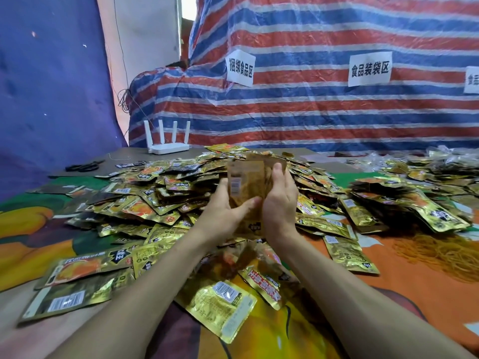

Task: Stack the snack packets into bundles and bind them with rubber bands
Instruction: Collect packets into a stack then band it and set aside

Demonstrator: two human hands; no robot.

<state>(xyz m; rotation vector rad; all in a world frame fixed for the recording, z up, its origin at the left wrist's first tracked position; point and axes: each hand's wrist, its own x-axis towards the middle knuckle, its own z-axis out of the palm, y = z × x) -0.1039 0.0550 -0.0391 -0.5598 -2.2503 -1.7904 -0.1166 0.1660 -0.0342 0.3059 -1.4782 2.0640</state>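
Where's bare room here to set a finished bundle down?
Bare cloth near right, below the rubber bands; more at far left beside the packet heap; board between scissors and router. The centre is crowded.

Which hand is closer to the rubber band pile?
Right. The right hand holds the packet stack on the side facing the rubber band pile; the left hand holds the opposite side.
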